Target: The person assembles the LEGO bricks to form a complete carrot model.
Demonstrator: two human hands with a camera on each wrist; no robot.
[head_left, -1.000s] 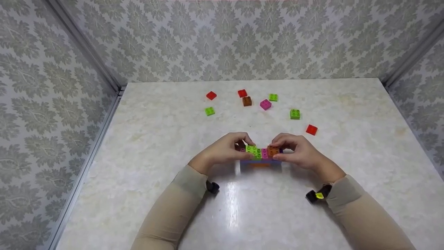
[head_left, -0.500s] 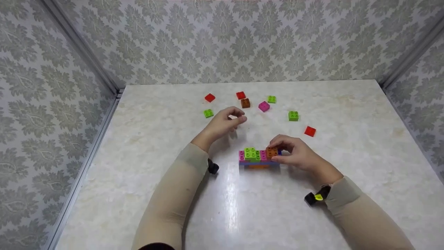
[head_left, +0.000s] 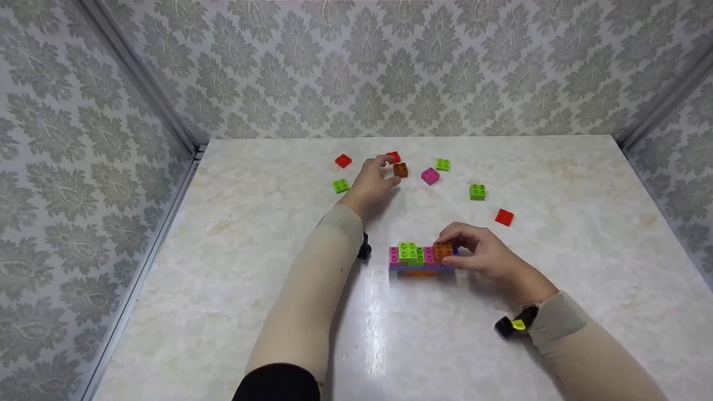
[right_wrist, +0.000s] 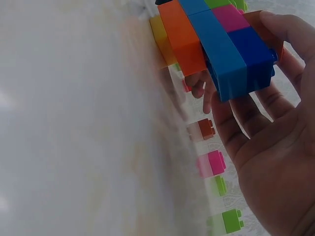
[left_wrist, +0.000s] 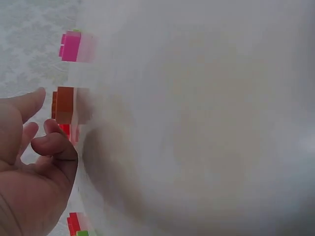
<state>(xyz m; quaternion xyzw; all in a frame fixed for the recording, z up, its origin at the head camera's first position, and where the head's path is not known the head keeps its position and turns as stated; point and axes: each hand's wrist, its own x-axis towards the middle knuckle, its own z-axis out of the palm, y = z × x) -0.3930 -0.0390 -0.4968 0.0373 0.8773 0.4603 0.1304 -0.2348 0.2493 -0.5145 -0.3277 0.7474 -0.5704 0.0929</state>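
Note:
My left hand (head_left: 372, 184) reaches to the back of the table, fingers parted around a loose brown toy brick (head_left: 400, 170). In the left wrist view a gap shows between the thumb and that brown brick (left_wrist: 65, 105). A red brick (head_left: 394, 157) lies just behind it. My right hand (head_left: 484, 253) grips the right end of a toy-brick build (head_left: 409, 253), pinching around its top brown brick (head_left: 443, 250). The build has green and pink bricks over a blue layer. Blue, orange and yellow lower parts of the build (right_wrist: 224, 54) show in the right wrist view.
Loose bricks lie across the table's back half: a pink brick (head_left: 430, 176), green bricks (head_left: 477, 192) and red bricks (head_left: 504, 217). Another red brick (head_left: 343, 160) and a green one (head_left: 341, 186) lie left of my left hand. Patterned walls (head_left: 367, 72) enclose the table.
My left hand has let go of the build's left end and moved away to the loose brown brick at the back. My right hand keeps its grip on the build.

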